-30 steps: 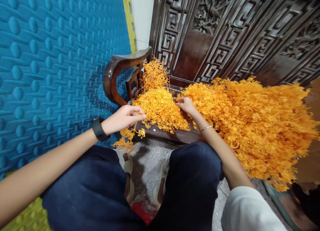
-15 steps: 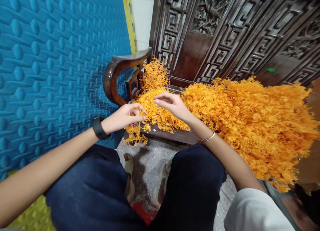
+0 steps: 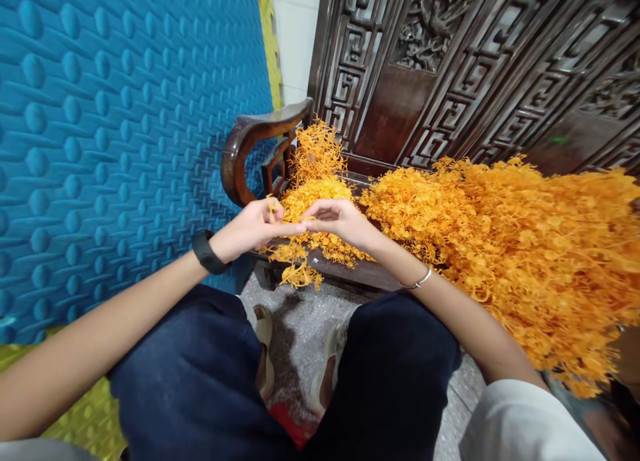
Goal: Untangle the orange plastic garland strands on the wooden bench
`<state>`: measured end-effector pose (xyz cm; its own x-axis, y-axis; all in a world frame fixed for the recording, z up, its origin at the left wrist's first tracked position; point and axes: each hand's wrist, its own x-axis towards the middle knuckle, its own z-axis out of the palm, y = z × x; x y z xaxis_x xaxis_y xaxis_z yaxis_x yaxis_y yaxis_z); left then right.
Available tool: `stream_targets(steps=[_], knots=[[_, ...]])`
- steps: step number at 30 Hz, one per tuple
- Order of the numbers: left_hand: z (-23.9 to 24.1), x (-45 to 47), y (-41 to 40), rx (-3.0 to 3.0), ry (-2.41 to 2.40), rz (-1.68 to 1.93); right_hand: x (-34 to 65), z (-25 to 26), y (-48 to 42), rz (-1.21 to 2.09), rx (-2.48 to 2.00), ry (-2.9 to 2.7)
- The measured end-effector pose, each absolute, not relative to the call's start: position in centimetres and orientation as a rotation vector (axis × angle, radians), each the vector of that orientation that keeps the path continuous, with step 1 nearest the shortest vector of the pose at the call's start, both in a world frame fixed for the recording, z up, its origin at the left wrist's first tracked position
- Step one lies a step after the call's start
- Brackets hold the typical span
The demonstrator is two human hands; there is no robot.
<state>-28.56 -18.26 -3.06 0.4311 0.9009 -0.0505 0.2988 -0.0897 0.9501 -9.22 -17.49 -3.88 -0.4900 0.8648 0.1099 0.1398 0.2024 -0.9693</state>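
Observation:
My left hand [image 3: 260, 222] is closed on orange plastic flower sprigs [image 3: 300, 273]; some hang below it, and a bit pokes up between its curled fingers. Its thumb points right and meets the fingertips of my right hand [image 3: 340, 222]. The right hand is pinched, with a small orange piece of flower showing at its fingertips; its exact shape is too small to make out. Just behind both hands lies a small heap of orange plastic flowers [image 3: 320, 189] on the dark wooden bench [image 3: 345, 272].
A much larger pile of orange plastic flowers [image 3: 530, 248] covers the bench on the right. The bench has a curved armrest [image 3: 240, 148] and a carved back [image 3: 395, 108]. Blue foam matting [image 3: 125, 114] stands at left. My knees and sandals [image 3: 265, 348] are below.
My right hand has come down and closed, and its fingertips now meet my left thumb. The hanging sprigs have shifted right with the left hand. The view has turned slightly.

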Motion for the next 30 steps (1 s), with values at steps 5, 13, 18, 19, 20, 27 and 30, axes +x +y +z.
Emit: stream_targets(steps=[5, 13, 18, 19, 20, 27, 30], knots=[[-3.2, -28.4, -18.3, 1.869, 0.991, 0.509, -9.0, -2.9, -17.9, 1.208, -0.971, -1.757], [-2.6, -28.3, -18.5, 1.838, 0.934, 0.658, -8.7, -2.9, -17.3, 1.193, -1.024, -1.608], [-2.7, -27.9, -18.1, 1.843, 0.970, 0.774, -10.5, -3.4, -17.1, 1.179, -1.058, -1.472], [-2.7, -27.9, -18.1, 1.834, 0.981, 0.792, -10.6, -3.3, -16.8, 1.177, -1.066, -1.455], [-2.7, -27.9, -18.2, 1.825, 0.988, 0.802, -10.5, -3.2, -16.4, 1.164, -1.078, -1.428], [-3.6, -29.7, -20.0, 1.884, 0.967, 0.607, -2.7, -4.0, -11.4, 0.616, -1.299, -0.841], [-3.5, -30.2, -20.0, 1.829, 1.023, 0.638, -1.3, -6.6, -10.6, 0.758, -1.436, -1.171]])
